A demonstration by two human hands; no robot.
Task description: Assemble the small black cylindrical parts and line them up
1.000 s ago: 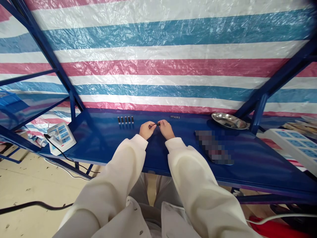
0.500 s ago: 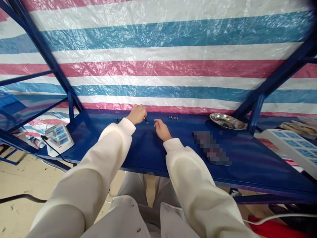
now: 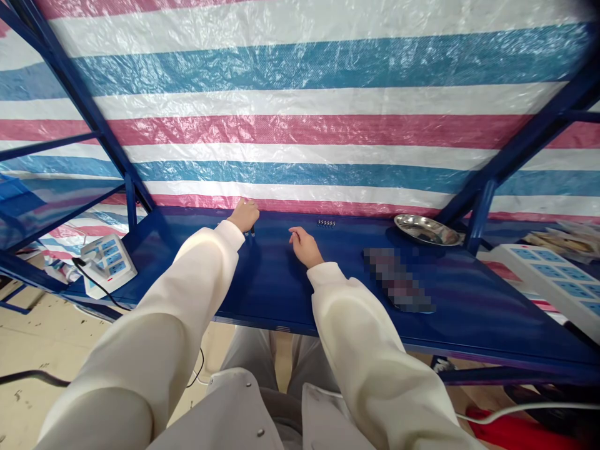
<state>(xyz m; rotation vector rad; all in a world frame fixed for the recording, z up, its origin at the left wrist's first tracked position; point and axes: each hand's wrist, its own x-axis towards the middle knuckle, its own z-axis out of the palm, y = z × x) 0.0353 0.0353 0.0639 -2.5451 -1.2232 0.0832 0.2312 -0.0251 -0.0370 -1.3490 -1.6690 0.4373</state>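
Note:
My left hand (image 3: 244, 215) is over the rear left part of the blue tabletop, its fingers closed around a short dark cylindrical piece (image 3: 252, 230) that points down towards the surface. Another small dark piece shows right beside it, partly covered by the hand; I cannot tell whether it is held too. Loosely curled, with thumb and forefinger apart, my right hand (image 3: 307, 246) hovers low near the middle of the table, and nothing shows in it. Several small shiny metal pieces (image 3: 327, 223) lie in a row behind and right of the right hand.
A shiny metal dish (image 3: 427, 230) sits at the back right of the blue table (image 3: 276, 294). In front of it lies a blurred-out flat object (image 3: 398, 280). White power strips stand at the left (image 3: 110, 265) and far right (image 3: 557, 275). Striped sheeting (image 3: 300, 131) hangs behind.
My left hand has moved left with the dark piece, towards the small dark pieces that stood near its wrist. My right hand stays almost in place. The view has shifted slightly.

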